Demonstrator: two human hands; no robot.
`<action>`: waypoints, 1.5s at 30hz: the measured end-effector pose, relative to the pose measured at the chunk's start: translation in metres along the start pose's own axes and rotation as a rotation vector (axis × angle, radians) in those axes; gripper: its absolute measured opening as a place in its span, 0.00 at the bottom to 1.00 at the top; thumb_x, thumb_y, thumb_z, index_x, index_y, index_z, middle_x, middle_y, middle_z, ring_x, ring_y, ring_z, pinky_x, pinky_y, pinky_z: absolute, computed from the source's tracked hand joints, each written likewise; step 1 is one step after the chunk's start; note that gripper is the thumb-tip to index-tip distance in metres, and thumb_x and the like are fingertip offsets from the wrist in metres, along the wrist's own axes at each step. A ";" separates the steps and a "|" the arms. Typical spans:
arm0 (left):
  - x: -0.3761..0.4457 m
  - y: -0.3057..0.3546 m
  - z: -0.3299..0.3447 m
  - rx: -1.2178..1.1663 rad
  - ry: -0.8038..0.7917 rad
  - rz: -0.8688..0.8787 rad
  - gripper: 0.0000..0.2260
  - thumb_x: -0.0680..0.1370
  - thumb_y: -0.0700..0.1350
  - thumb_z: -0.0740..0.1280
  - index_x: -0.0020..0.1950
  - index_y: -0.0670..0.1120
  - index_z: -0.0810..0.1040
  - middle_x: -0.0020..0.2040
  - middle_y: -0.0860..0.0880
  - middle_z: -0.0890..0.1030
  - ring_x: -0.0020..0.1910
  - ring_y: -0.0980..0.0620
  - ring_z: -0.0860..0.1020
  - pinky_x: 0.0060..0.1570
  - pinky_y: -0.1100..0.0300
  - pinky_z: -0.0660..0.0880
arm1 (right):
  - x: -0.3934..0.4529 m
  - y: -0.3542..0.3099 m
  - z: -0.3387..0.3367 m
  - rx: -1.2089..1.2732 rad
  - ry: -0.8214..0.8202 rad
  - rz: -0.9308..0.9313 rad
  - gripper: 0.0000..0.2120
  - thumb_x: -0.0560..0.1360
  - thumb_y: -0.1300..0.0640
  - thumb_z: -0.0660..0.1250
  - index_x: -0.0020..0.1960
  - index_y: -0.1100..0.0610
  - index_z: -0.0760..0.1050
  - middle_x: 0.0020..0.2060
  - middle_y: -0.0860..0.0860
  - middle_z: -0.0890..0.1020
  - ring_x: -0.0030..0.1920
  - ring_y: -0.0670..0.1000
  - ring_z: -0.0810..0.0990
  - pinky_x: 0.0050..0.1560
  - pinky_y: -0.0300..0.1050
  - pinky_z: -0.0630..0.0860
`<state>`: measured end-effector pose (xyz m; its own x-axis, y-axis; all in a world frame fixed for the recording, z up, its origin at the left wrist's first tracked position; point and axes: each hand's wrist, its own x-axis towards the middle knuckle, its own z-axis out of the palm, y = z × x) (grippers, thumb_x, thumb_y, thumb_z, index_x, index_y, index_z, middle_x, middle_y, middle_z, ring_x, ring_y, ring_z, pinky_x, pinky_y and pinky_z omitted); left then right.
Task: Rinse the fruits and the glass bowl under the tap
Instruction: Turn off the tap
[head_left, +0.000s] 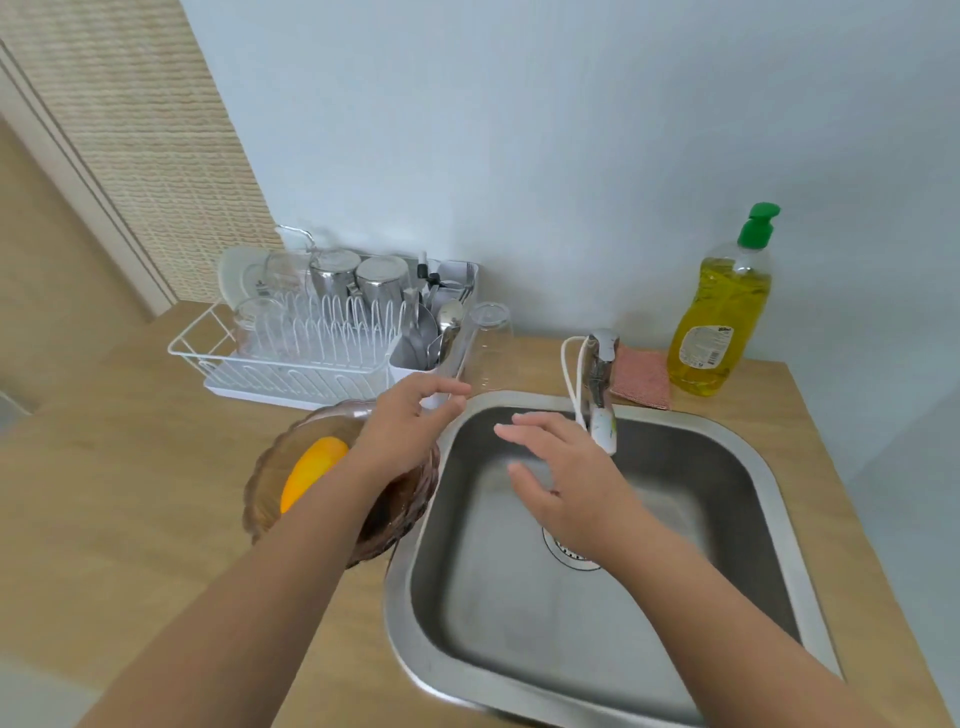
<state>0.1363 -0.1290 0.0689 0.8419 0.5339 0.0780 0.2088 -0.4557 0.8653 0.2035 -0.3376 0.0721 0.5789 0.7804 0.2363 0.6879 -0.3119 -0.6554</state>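
Left grip (410, 415) loose-fingered, empty, above glass bowl (270, 467) holding orange fruit (311, 470); right grip (558, 473) spread, empty, over sink (769, 473).

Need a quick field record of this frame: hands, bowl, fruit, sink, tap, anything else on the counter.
left hand: open, above the bowl, holds nothing
right hand: open, over the sink, below the tap
glass bowl: on the counter, left of the sink
fruit: one orange-yellow piece visible in the bowl
sink: no items inside
tap: water flow unclear
counter extras: dish rack, soap bottle, sponge
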 end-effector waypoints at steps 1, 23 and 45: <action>-0.007 -0.009 -0.012 0.016 0.031 -0.026 0.05 0.79 0.47 0.71 0.52 0.55 0.84 0.51 0.57 0.80 0.42 0.66 0.79 0.47 0.71 0.73 | 0.001 -0.004 0.010 0.024 -0.055 0.013 0.21 0.76 0.51 0.61 0.69 0.49 0.73 0.66 0.46 0.72 0.68 0.45 0.68 0.65 0.29 0.60; -0.066 -0.155 -0.139 0.261 0.035 -0.410 0.24 0.84 0.47 0.58 0.80 0.51 0.60 0.73 0.45 0.74 0.69 0.42 0.74 0.68 0.48 0.71 | 0.023 -0.034 0.169 0.729 -0.059 0.724 0.25 0.79 0.64 0.60 0.74 0.51 0.63 0.51 0.54 0.82 0.39 0.49 0.77 0.32 0.33 0.74; -0.018 -0.117 -0.239 -0.505 0.259 -0.217 0.18 0.82 0.43 0.65 0.71 0.58 0.73 0.49 0.42 0.85 0.41 0.51 0.82 0.41 0.55 0.78 | 0.093 -0.128 0.142 0.975 0.271 0.557 0.24 0.82 0.60 0.60 0.75 0.47 0.63 0.45 0.56 0.83 0.36 0.55 0.77 0.38 0.50 0.77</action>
<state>-0.0222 0.0846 0.0845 0.6451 0.7615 -0.0630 0.0464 0.0433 0.9980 0.1075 -0.1484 0.0759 0.8523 0.4870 -0.1910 -0.2543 0.0667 -0.9648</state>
